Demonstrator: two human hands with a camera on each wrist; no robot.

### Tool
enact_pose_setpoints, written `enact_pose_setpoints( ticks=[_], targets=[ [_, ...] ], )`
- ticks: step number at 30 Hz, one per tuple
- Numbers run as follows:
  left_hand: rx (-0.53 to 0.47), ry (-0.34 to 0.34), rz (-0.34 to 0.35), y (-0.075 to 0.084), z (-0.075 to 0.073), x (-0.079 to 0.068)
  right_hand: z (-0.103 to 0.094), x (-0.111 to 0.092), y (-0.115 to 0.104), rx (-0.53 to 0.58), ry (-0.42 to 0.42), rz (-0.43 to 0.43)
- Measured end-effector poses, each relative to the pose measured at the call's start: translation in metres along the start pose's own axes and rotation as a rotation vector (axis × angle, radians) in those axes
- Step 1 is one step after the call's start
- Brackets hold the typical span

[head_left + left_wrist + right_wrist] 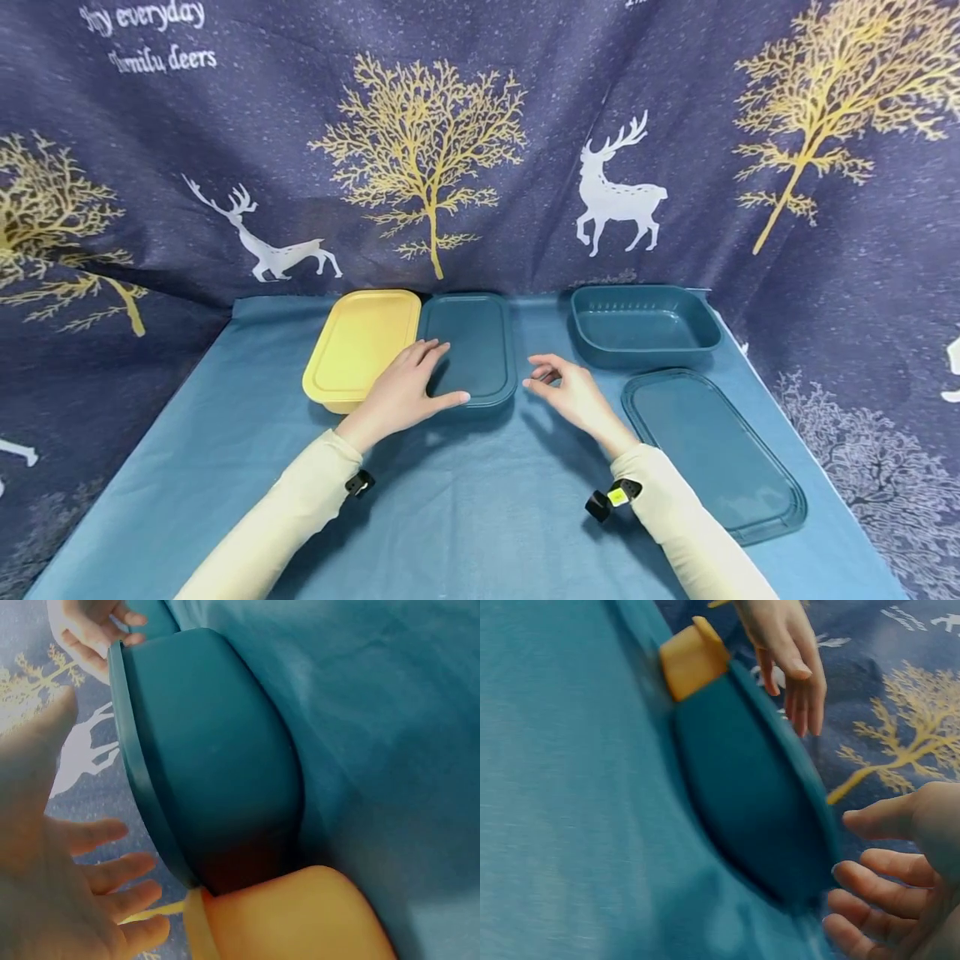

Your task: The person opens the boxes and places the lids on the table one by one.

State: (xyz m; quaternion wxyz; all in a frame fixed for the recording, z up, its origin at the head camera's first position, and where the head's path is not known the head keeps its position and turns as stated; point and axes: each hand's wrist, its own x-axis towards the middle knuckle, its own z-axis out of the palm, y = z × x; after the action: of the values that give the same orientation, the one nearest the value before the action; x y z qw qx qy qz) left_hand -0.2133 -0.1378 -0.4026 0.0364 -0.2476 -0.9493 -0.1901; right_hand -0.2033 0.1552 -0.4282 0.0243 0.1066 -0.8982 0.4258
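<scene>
A dark teal lidded box (471, 350) stands at the back middle of the table, side by side with a yellow lidded box (367, 342). Over the seam between the two lids is my left hand (408, 383), fingers spread and thumb out over the teal lid's front edge. In the left wrist view that hand (82, 892) shows apart from the teal box's wall (210, 742), holding nothing. My right hand (573, 396) hovers just right of the teal box, fingers loosely bent with nothing between them. Its fingertips (844, 870) come near the box's corner in the right wrist view.
An uncovered dark teal box (637, 354) stands at the back right. In front of it a loose teal lid (720, 454) lies flat along the right table edge. A patterned curtain (480, 150) hangs right behind the table (465, 517).
</scene>
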Motion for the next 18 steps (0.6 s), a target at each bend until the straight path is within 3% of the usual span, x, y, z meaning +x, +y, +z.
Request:
enact_pose_setpoints(
  ticks=[6, 18],
  targets=[
    [0.000, 0.032, 0.001, -0.005, 0.006, -0.008, 0.014, -0.003, 0.001, 0.044, 0.015, -0.031],
    [-0.009, 0.051, 0.007, -0.014, 0.010, -0.017, 0.029, -0.004, -0.002, 0.050, -0.011, 0.040]
  ],
)
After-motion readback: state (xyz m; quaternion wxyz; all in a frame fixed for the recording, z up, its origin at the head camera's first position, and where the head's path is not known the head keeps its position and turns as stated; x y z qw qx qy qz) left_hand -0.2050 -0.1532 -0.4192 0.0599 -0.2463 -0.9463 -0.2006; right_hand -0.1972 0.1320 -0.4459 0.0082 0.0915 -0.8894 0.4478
